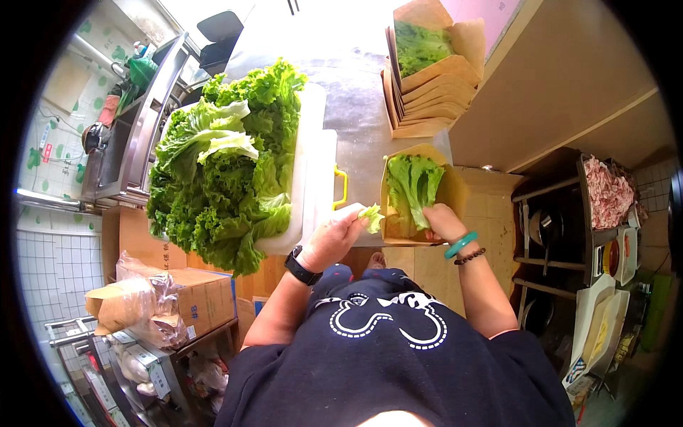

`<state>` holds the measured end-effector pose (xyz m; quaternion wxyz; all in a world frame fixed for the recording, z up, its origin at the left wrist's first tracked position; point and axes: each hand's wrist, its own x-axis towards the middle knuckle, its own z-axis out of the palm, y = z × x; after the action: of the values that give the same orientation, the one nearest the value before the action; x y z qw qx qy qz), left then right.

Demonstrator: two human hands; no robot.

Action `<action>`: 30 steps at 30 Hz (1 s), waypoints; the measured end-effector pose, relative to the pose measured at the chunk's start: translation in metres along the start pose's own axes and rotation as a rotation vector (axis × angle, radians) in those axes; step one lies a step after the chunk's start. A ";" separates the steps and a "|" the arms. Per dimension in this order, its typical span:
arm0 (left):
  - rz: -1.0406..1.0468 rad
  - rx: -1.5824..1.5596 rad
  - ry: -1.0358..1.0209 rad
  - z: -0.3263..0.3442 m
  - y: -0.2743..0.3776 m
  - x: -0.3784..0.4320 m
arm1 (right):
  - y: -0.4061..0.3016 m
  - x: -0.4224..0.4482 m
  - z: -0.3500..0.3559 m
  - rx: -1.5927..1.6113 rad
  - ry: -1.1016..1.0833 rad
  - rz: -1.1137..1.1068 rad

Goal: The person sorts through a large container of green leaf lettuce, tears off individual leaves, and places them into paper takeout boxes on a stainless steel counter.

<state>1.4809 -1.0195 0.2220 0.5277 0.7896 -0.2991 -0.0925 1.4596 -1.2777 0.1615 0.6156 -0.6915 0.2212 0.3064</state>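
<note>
My left hand (335, 235) pinches a small torn piece of lettuce leaf (372, 219) between thumb and fingers, just left of an open kraft paper box (393, 232). My right hand (445, 221) reaches into that box and grips the pale stem end of a lettuce bunch (414, 181), whose green leaves point away from me. Part of the right fingers is hidden behind the stem and the box wall. To the left, a large heap of leaf lettuce (224, 171) rises above a white plastic tub (315, 107) and spills over its near edge.
Behind the box stands a stack of nested kraft boxes (435, 107), lettuce in the top one. A yellow handle (340, 187) juts from beside the tub on the metal table (355, 96). Rack shelves (552, 261) with raw sliced meat (608, 192) stand right; cardboard boxes (205, 299) sit lower left.
</note>
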 end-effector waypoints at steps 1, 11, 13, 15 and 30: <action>-0.004 0.019 -0.009 0.002 0.002 0.001 | 0.027 0.019 -0.008 -0.664 0.117 -0.299; -0.074 0.084 0.078 -0.003 -0.006 -0.020 | -0.006 0.000 0.021 -1.107 0.494 -0.302; -0.131 0.049 0.054 -0.003 -0.005 -0.019 | 0.051 0.041 -0.011 -1.095 0.324 -0.399; -0.199 0.021 0.049 -0.008 -0.009 -0.024 | 0.029 0.035 -0.009 -1.105 0.267 -0.369; -0.089 -0.223 0.076 -0.067 0.010 -0.043 | -0.112 -0.061 0.128 -0.244 0.248 -0.809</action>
<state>1.4733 -0.9453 0.2526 0.6186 0.7414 -0.2314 -0.1188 1.4728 -1.1391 0.2770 0.5688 -0.8216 -0.0329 -0.0210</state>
